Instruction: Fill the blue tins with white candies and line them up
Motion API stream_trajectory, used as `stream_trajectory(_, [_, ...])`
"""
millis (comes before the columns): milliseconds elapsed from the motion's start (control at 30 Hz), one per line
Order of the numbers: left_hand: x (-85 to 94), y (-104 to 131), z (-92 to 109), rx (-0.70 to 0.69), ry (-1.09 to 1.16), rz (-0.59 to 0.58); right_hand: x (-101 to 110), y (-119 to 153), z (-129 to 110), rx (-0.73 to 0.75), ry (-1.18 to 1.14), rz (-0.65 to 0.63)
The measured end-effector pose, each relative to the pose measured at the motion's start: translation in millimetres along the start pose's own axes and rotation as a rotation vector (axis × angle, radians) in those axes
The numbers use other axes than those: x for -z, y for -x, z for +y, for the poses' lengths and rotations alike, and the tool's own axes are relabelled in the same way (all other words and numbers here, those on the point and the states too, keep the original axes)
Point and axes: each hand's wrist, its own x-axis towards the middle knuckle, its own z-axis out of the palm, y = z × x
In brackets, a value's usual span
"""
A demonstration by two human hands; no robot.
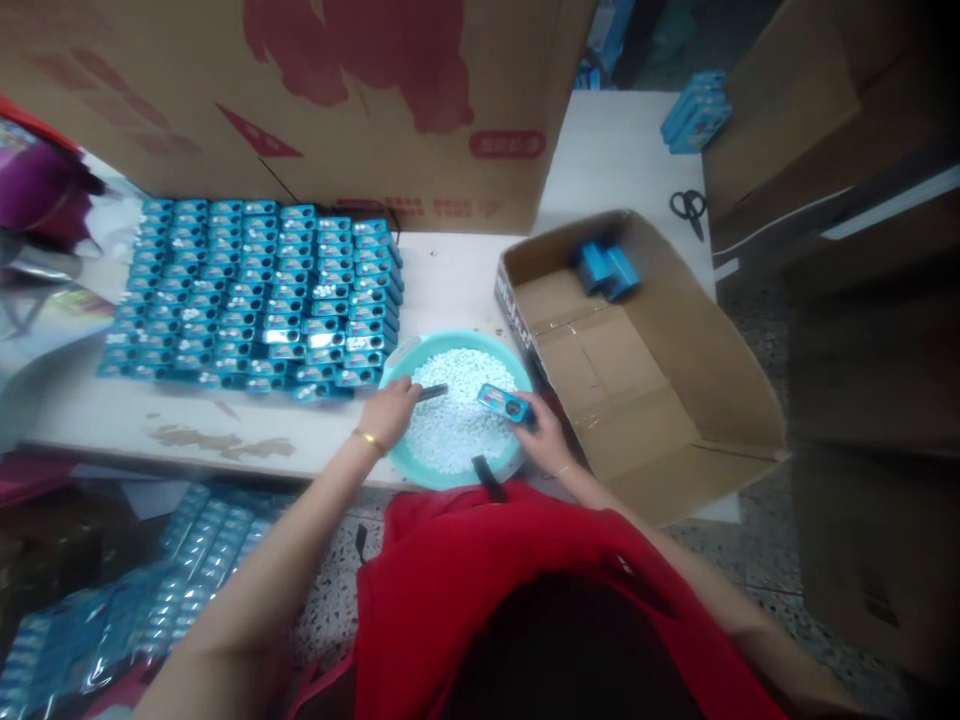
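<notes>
A turquoise basin (pixel 400 457) full of small white pellets (pixel 450 430) stands at the table's front edge, close to my body. Over its left side, my left hand (pixel 390 412) is closed on a thin dark strip (pixel 433 393), whose exact kind I cannot make out. My right hand (pixel 541 432) grips a small blue box (pixel 502 403) with a dark round spot, tilted above the pellets on the right. Rows of similar blue boxes (pixel 255 300) stand packed together on the table to the left.
An open cardboard box (pixel 600 350) with a few blue boxes (pixel 607 270) in its far corner is on the right. Behind stands a large carton (pixel 337 110). Black scissors (pixel 690 210) and stacked blue boxes (pixel 697 112) lie near the table's right edge. Wrapped blue packs (pixel 202 560) sit lower left.
</notes>
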Motion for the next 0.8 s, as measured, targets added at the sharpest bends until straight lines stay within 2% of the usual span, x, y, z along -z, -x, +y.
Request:
stream_trajectory(100, [-57.1, -21, -8, -0.012, 0.136, -0.051, -1, -2, 3, -0.107, -0.064, 0.099])
stream_trajectory(200, [-97.0, -38, 9, -0.078, 0.23, -0.059, -4, -8, 4, -0.19, -0.165, 0.165])
stream_trajectory(267, [-111.4, -45, 23, -0.111, 0.303, -0.051, -4, -12, 4, -0.218, -0.245, 0.17])
stream_trajectory(367, [-117.1, -47, 30, -0.163, 0.41, -0.039, -4, -16, 4, -0.242, -0.304, 0.171])
stream_trajectory(433, [-111.2, -41, 25, -0.194, 0.459, -0.039, -3, -17, 5, -0.24, -0.308, 0.184])
stream_trajectory(533, [-88.2, -22, 9, -0.232, 0.529, -0.017, -3, -17, 7, -0.189, -0.259, 0.195])
stream_trajectory(667, [-36.6, 7, -8, -0.289, 0.574, 0.053, -3, -18, 5, -0.071, -0.06, 0.182])
stream_trajectory(800, [17.0, 20, -5, -0.341, 0.449, 0.063, -7, -21, 0, 0.092, 0.154, 0.054])
